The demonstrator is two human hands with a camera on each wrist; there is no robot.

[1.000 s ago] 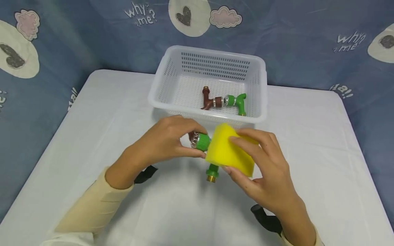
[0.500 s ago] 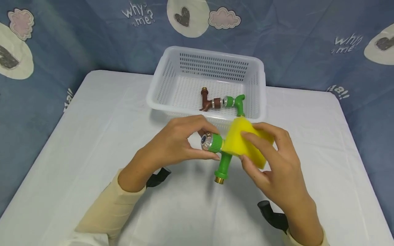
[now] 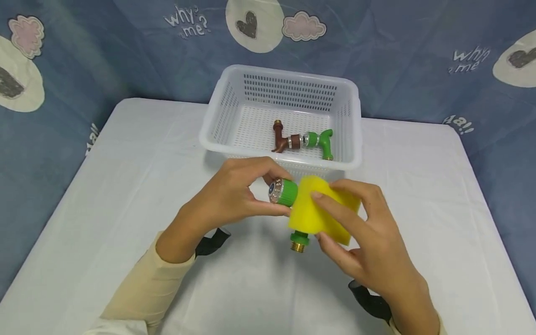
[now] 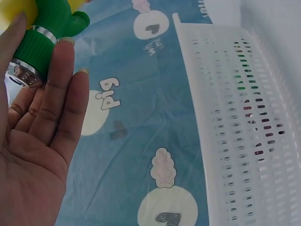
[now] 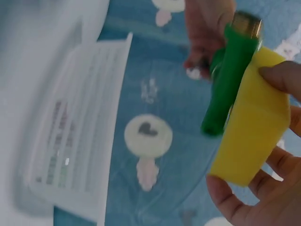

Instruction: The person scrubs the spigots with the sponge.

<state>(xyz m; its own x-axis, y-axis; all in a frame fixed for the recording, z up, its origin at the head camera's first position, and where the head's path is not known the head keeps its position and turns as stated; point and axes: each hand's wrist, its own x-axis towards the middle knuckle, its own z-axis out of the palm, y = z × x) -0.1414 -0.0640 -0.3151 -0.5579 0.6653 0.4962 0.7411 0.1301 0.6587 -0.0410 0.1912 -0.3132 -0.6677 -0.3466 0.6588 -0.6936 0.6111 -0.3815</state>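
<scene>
My left hand [image 3: 238,190] grips a green tap [image 3: 286,192] by its ribbed collar, beside the silver knob end. In the right wrist view the green body of the tap [image 5: 230,80] shows in full, with a brass threaded end. My right hand [image 3: 368,232] holds a yellow sponge [image 3: 324,209] between thumb and fingers, bent against the tap. From the head the sponge covers most of the tap's body; the green foot and brass thread stick out below it. In the left wrist view the tap's collar [image 4: 35,49] sits between thumb and fingers.
A white perforated basket [image 3: 280,156] stands just beyond the hands. Inside it lie a brown tap [image 3: 281,139] and another green tap [image 3: 325,143], end to end. White cloth [image 3: 125,186] covers the table, and a blue patterned curtain [image 3: 377,56] hangs behind.
Both hands, with tap and sponge, shifted right, then slightly back left. The sponge rose off the lower part of the tap, then came down over it again.
</scene>
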